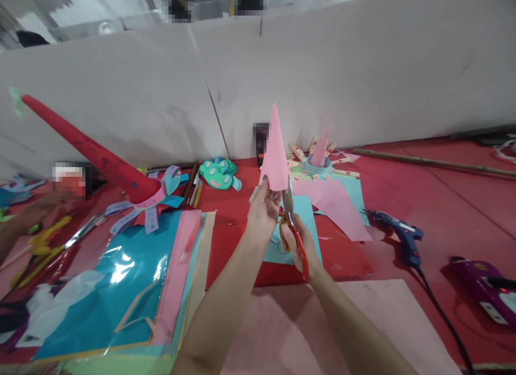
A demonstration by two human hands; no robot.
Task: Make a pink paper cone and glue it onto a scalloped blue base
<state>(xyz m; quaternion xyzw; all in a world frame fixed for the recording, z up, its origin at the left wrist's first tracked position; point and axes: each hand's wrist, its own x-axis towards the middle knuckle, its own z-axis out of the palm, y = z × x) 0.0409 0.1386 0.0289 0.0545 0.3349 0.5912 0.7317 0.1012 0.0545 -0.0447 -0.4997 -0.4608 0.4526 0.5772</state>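
In the middle of the head view a pink paper cone (274,149) stands point up, held at its lower edge by my left hand (264,209). My right hand (302,240) is closed around a pair of scissors (299,246) with red and yellow handles. The scissors' blades point upward and meet the cone's lower right edge. Below my hands lies a light blue sheet (314,246) on the red table. A cut pink paper piece (336,206) lies just right of the scissors.
A blue glue gun (403,235) and a purple power strip (484,289) with a cord lie right. At left are a tall red cone (92,149), coloured sheets (137,262) and another person's arm (24,224). Behind stand green paper cutouts (217,174) and a smaller pink cone (320,152).
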